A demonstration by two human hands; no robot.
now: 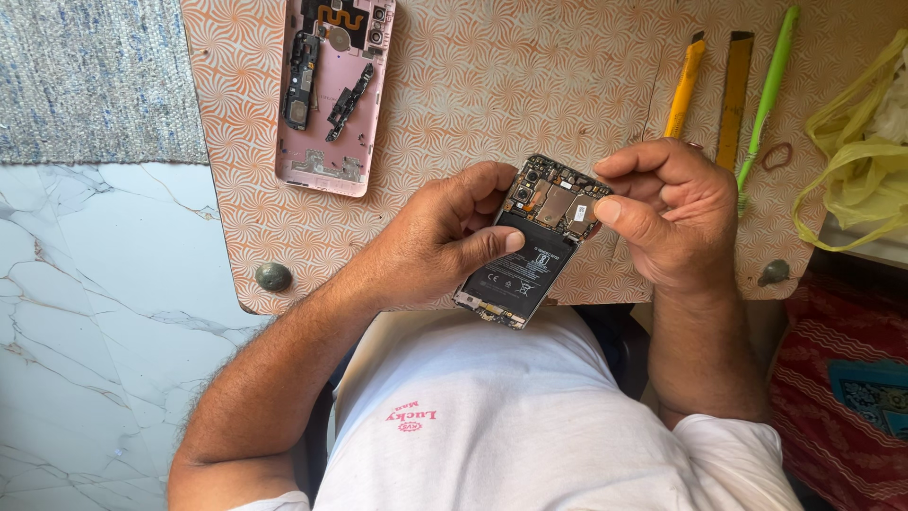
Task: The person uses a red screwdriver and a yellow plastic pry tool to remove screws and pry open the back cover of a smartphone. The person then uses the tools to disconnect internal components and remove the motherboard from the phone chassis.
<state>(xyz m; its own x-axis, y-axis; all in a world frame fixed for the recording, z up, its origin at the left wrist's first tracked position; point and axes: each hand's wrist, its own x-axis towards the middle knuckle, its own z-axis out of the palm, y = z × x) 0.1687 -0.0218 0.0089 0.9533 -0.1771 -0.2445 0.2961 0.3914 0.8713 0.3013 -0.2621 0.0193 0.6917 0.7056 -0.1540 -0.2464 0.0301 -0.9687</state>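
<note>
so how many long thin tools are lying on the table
3, side by side at the table's upper right: a yellow tool, a brown-yellow flat one, and a green one. The right hand hides their lower ends.

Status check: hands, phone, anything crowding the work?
Left hand grips the opened phone, thumb on the battery. Right hand pinches at its top circuit board. Pink back cover lies apart on the table; nothing in the way.

The opened phone point(530, 248) sits between both hands, back cover point(331, 90) lying left, tools point(733, 90) right.
</note>
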